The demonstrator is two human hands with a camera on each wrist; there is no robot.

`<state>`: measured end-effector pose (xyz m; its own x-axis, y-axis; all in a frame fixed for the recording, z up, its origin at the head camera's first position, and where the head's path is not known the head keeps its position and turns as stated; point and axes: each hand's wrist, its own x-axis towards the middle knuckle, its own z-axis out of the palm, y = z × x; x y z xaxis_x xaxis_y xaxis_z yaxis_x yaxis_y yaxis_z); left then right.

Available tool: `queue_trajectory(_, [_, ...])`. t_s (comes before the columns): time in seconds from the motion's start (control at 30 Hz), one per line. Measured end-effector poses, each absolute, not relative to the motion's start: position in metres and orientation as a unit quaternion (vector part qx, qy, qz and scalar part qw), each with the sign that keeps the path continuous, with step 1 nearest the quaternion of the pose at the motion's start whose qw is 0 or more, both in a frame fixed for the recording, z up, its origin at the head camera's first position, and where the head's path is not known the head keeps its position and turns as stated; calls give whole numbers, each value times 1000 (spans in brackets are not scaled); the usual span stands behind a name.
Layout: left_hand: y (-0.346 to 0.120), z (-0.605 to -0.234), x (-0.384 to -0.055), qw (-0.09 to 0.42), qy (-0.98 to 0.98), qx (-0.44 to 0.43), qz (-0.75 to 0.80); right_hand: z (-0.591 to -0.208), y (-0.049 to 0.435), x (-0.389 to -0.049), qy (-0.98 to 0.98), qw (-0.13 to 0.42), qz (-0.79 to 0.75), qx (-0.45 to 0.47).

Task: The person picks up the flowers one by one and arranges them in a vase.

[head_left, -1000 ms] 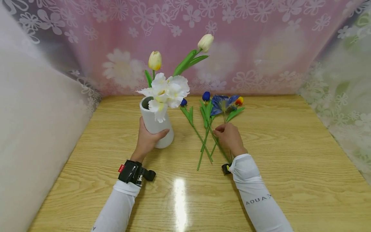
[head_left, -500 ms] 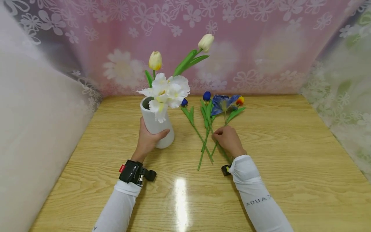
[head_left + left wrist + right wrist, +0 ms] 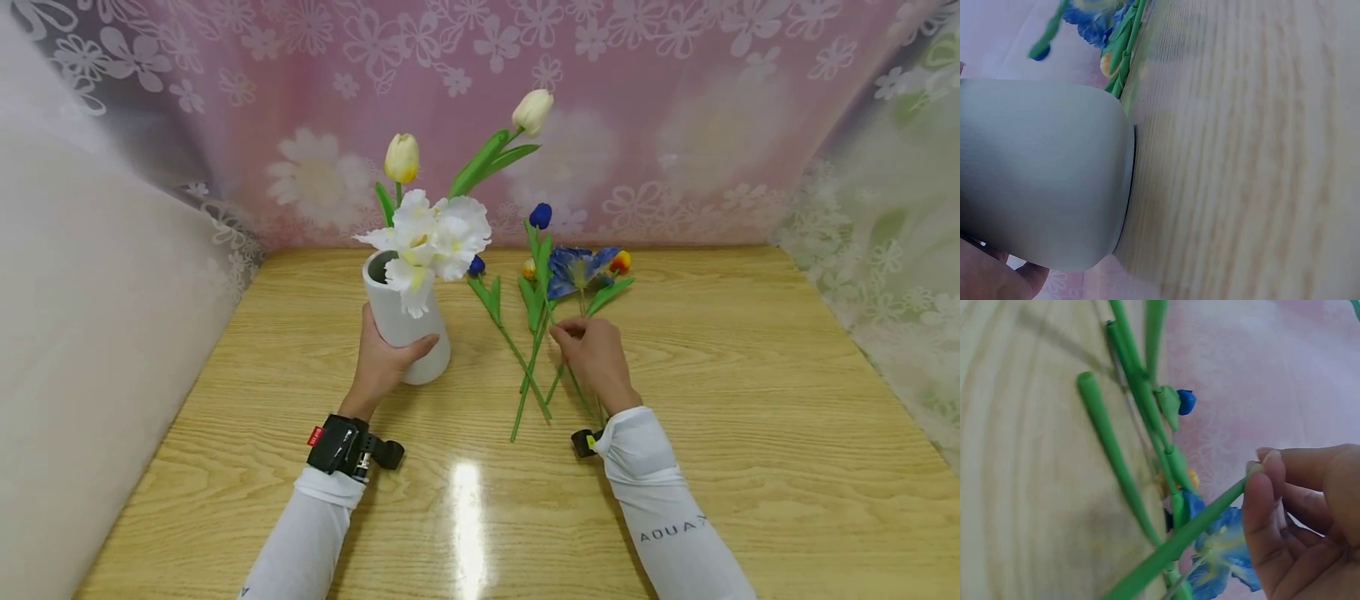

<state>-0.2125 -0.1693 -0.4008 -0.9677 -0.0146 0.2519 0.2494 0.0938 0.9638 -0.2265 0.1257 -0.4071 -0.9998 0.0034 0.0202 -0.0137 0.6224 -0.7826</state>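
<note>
My left hand (image 3: 381,360) grips a white vase (image 3: 408,325) around its lower body, thumb across the front. In the vase stand two cream tulips (image 3: 402,158) and a large white ruffled flower (image 3: 427,237). My right hand (image 3: 597,354) pinches the green stem of a blue tulip (image 3: 540,216) between thumb and fingertips. Its head is raised above the other flowers; in the right wrist view the stem (image 3: 1179,540) slants up to my fingertips. Beside that hand lie a large blue flower (image 3: 577,271) and an orange-yellow tulip (image 3: 620,262).
Another blue tulip (image 3: 477,266) lies between the vase and the right hand, its stem crossing others. A yellowish tulip (image 3: 529,269) lies behind. All are on a wooden table (image 3: 750,400), backed by a pink floral curtain (image 3: 637,100).
My right hand has lifted the blue tulip, so its head sits higher and the yellowish tulip behind shows. The left hand and vase have stayed put.
</note>
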Motion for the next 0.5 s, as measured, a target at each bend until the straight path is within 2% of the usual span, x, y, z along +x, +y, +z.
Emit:
queue_trajectory(0.3, [-170, -400, -212, 96, -736, -79, -665, -385, 122, -220, -861, 145, 486, 42])
queue_trajectory(0.5, [-170, -401, -212, 91, -736, -72, -667, -370, 117, -216, -814, 213, 533, 85])
